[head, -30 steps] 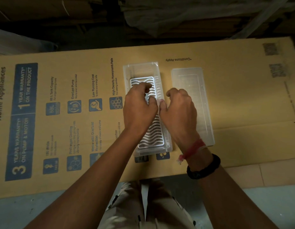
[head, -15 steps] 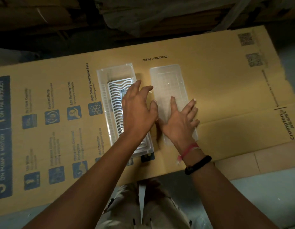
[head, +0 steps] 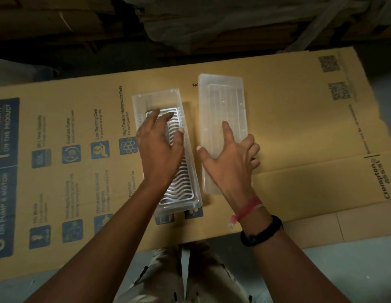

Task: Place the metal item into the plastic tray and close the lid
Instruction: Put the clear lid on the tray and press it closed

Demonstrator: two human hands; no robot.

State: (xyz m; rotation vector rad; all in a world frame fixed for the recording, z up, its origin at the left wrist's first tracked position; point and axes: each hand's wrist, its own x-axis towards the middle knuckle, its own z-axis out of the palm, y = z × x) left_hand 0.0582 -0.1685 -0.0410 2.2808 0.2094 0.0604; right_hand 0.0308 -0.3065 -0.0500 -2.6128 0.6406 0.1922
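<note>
A clear plastic tray (head: 156, 99) lies on the cardboard, and a wavy metal grille (head: 181, 182) rests inside it. My left hand (head: 159, 147) hovers over the tray's middle with its fingers spread and holds nothing. To the right lies the clear plastic lid (head: 223, 99), flat and apart from the tray. My right hand (head: 231, 158) is on the near half of the lid, thumb at its left edge and fingers curling over its right edge. A red thread and a black band circle that wrist.
A large flattened cardboard box (head: 299, 132) with blue printed panels serves as the work surface. Its near edge ends above a grey floor (head: 343, 270). Dark cardboard and sheeting are stacked beyond the far edge. My knees (head: 185, 278) show at the bottom.
Both hands left the grille in the tray. My right hand moved to the right onto the lid and now spans its width. My left hand opened above the tray.
</note>
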